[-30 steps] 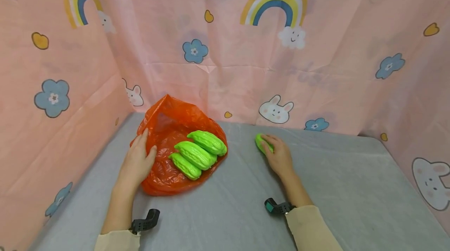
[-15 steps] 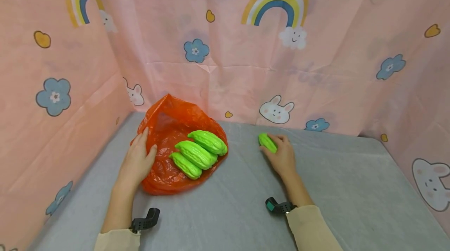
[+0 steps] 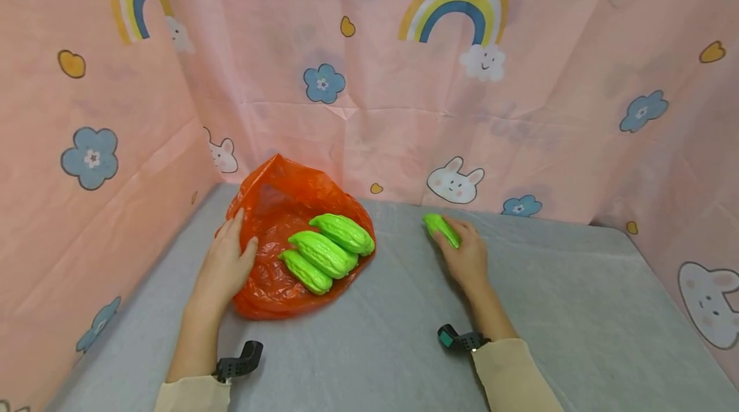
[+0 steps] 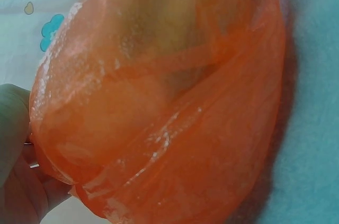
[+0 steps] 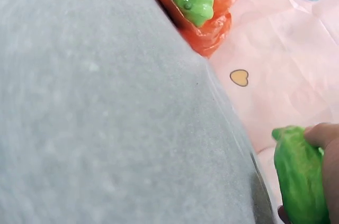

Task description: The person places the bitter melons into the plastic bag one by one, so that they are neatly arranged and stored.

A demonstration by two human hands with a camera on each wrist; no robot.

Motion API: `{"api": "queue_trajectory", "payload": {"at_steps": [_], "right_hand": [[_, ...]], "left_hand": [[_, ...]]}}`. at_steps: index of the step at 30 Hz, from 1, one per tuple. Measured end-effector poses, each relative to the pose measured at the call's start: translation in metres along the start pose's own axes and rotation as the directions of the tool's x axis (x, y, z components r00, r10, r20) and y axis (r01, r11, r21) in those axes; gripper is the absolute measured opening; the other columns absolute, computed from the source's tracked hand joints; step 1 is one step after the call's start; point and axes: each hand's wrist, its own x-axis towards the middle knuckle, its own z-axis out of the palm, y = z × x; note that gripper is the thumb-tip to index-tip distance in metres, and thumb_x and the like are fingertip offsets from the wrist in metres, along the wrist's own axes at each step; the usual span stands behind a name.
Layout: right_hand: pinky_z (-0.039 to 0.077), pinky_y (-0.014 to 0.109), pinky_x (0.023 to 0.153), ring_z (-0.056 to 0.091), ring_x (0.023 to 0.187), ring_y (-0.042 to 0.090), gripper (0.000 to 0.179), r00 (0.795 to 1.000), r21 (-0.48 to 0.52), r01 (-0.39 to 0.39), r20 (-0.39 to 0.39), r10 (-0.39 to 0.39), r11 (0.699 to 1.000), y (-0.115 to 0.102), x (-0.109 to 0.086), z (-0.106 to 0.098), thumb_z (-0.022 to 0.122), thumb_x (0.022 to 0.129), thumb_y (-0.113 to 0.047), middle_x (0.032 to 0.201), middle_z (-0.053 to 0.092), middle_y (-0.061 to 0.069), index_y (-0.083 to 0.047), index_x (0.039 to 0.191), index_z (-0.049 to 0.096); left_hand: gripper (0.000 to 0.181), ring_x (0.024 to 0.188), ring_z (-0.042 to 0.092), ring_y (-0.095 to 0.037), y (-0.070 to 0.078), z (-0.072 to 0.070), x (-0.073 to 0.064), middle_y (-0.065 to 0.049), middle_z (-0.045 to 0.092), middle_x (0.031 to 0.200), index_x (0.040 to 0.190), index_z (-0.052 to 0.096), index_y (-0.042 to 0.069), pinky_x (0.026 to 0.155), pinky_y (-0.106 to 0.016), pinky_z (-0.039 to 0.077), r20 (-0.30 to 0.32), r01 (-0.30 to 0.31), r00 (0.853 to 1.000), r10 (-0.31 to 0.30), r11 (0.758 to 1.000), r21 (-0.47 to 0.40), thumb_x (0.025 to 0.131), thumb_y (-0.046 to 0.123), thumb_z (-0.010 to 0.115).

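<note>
My left hand (image 3: 227, 263) holds the left rim of an open orange plastic bag (image 3: 268, 296), thumb on the inner side. In the left wrist view, the bag (image 4: 175, 123) fills most of the picture and hides part of the fingers. Three bright green toy-like bitter melons (image 3: 323, 254) lie side by side in the bag's mouth, toward its right. To the right of the bag, my right hand (image 3: 466, 257) grips another bitter melon (image 3: 441, 230) between thumb and fingers. In the right wrist view this bitter melon (image 5: 299, 176) shows its ridged side, with fingers along its right.
A grey cloth (image 3: 369, 360) covers the table. Pink printed curtains (image 3: 369, 136) stand close behind and at both sides. Black wrist cameras (image 3: 239, 362) sit on both forearms, near the cream sleeves.
My right hand has shifted slightly right and its fingers have closed round the bitter melon, which now shows more from under the hand. My left hand and the bag have stayed in place.
</note>
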Motion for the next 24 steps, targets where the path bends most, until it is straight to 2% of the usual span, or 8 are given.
{"api": "queue_trajectory", "payload": {"at_steps": [6,10,19,24], "right_hand": [[0.048,0.055,0.099,0.061,0.121,0.038,0.042,0.999,0.027,0.032,-0.015,-0.032,0.999,-0.002,-0.001,-0.002,0.068,0.096,-0.027,0.134,0.065,0.019,-0.009,0.135,0.066],[0.051,0.053,0.094,0.064,0.116,0.037,0.04,0.997,0.062,0.072,0.0,-0.072,0.995,-0.004,-0.001,-0.004,0.069,0.095,-0.024,0.129,0.067,0.02,-0.007,0.131,0.068],[0.051,0.047,0.089,0.063,0.106,0.033,0.041,0.998,0.08,0.049,0.044,-0.053,0.996,-0.022,-0.001,-0.015,0.07,0.095,-0.024,0.126,0.068,0.019,-0.006,0.132,0.066],[0.053,0.045,0.087,0.063,0.103,0.031,0.042,0.997,0.078,0.069,0.041,-0.073,0.995,-0.037,0.0,-0.022,0.07,0.095,-0.026,0.126,0.068,0.017,-0.008,0.133,0.066]], "left_hand": [[0.069,0.148,0.028,-0.052,0.002,-0.001,0.0,-0.032,0.025,0.162,0.161,0.015,0.0,0.118,-0.069,0.025,-0.007,-0.005,1.0,0.005,1.0,0.002,0.103,0.021,0.046],[0.068,0.148,0.028,-0.052,0.0,0.0,0.0,-0.032,0.026,0.162,0.161,0.016,-0.001,0.118,-0.068,0.025,-0.021,-0.021,1.0,0.021,1.0,-0.001,0.103,0.021,0.047],[0.068,0.148,0.028,-0.052,-0.001,0.0,-0.001,-0.033,0.026,0.161,0.16,0.017,-0.003,0.118,-0.069,0.026,-0.019,-0.034,0.999,0.033,0.999,-0.001,0.103,0.019,0.047],[0.068,0.148,0.028,-0.052,0.0,0.0,0.0,-0.032,0.026,0.161,0.16,0.017,-0.003,0.118,-0.069,0.026,-0.02,-0.034,0.999,0.034,0.999,0.002,0.103,0.019,0.046]]}}
